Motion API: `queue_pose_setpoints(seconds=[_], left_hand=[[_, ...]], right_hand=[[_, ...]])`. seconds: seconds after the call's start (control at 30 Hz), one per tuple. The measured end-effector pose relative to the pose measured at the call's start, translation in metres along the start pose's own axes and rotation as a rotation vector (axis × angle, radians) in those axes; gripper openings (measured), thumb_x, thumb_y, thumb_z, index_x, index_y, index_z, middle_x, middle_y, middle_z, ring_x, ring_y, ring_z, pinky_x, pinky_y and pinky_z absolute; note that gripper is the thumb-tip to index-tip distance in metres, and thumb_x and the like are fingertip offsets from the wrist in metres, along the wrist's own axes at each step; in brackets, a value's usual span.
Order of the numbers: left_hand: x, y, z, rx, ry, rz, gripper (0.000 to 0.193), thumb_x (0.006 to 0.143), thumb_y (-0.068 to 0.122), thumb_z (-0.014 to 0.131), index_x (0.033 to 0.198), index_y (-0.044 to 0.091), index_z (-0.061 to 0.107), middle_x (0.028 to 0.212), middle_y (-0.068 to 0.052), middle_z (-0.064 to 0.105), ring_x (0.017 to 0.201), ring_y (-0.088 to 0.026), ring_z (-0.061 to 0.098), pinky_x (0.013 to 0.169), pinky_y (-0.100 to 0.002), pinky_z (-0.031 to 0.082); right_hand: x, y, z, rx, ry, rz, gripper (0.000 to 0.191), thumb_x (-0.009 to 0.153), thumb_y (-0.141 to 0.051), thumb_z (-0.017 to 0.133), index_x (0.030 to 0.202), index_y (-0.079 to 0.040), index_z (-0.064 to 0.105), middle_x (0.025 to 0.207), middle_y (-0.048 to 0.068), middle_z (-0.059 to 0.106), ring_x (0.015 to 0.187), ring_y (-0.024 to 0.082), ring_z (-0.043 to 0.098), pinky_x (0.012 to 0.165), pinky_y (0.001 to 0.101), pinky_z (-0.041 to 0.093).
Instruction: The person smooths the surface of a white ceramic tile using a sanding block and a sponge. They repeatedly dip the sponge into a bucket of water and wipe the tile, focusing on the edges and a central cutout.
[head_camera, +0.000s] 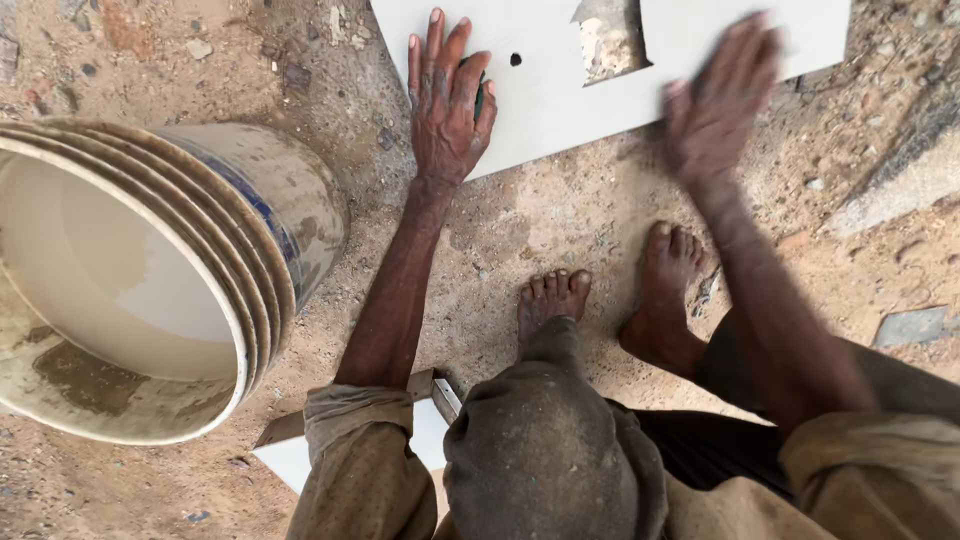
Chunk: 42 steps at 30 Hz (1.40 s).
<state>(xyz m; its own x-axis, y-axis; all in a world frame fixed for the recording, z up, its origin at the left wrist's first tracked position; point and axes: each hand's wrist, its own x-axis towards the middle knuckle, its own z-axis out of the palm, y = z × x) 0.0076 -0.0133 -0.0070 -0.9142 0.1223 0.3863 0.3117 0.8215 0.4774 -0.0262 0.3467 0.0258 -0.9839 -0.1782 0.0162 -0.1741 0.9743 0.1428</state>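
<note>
Fingers of the left hand (447, 105) spread flat, pressing the white tile (560, 95); right hand (722, 95) blurs above it, spread unclear.

Tile lies on the dirt ground (560, 225) right under those fingertips, one small round hole (515, 59) just right of them, one jagged notch (608, 40) further right. Risk as I judge it: that broken edge could nick skin, or the tile could slip on grit and crack. Count: one tile, one stack of buckets (150, 280) well left of the wrist, two bare feet (610, 295) below.
</note>
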Motion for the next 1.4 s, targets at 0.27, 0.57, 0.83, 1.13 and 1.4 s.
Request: queue_pose_setpoints(seconds=[0.27,0.57,0.83,1.13,1.4], left_hand=[[0.002,0.004,-0.007,0.014,0.016,-0.025,0.03,0.11,0.013,0.071,0.139,0.011,0.062,0.17,-0.01,0.037,0.166,-0.03,0.02,0.141,-0.059,0.013],[0.0,0.006,-0.006,0.036,-0.001,-0.032,0.032,0.11,0.014,0.072,0.141,0.012,0.062,0.169,-0.01,0.037,0.165,-0.03,0.02,0.141,-0.059,0.011],[0.001,0.012,-0.01,0.002,0.014,-0.021,0.038,0.109,0.01,0.075,0.143,0.012,0.06,0.169,-0.01,0.035,0.165,-0.031,0.019,0.141,-0.059,0.011],[0.003,0.012,-0.007,0.016,0.047,-0.017,0.04,0.11,0.01,0.076,0.146,0.012,0.058,0.17,-0.011,0.033,0.167,-0.03,0.017,0.141,-0.06,0.011],[0.004,0.015,-0.007,0.022,0.022,-0.014,0.037,0.11,0.011,0.074,0.143,0.013,0.059,0.171,-0.012,0.033,0.166,-0.031,0.017,0.141,-0.061,0.01]], right_hand=[[0.016,0.049,0.002,0.091,-0.217,0.226,0.084,0.116,-0.063,0.005,0.173,-0.002,-0.003,0.179,0.02,-0.009,0.164,0.037,-0.01,0.136,0.0501,-0.005],[0.063,0.033,-0.033,0.207,-0.618,0.248,0.089,0.111,-0.075,0.012,0.18,-0.019,0.001,0.186,0.015,-0.001,0.17,0.024,0.0,0.143,0.0556,0.0],[0.058,0.008,-0.045,0.178,-0.523,-0.11,0.098,0.103,-0.079,0.007,0.177,-0.015,-0.005,0.185,0.015,-0.005,0.17,0.033,-0.007,0.138,0.0546,-0.003],[0.047,-0.006,-0.067,0.345,-0.47,-0.507,0.11,0.099,-0.084,0.007,0.172,-0.001,0.009,0.182,0.023,0.002,0.168,0.037,-0.004,0.135,0.0603,-0.001],[0.033,0.004,-0.069,0.385,-0.328,-0.662,0.106,0.103,-0.082,0.012,0.172,-0.001,0.024,0.178,0.028,0.024,0.162,0.048,0.017,0.13,0.0702,0.011]])
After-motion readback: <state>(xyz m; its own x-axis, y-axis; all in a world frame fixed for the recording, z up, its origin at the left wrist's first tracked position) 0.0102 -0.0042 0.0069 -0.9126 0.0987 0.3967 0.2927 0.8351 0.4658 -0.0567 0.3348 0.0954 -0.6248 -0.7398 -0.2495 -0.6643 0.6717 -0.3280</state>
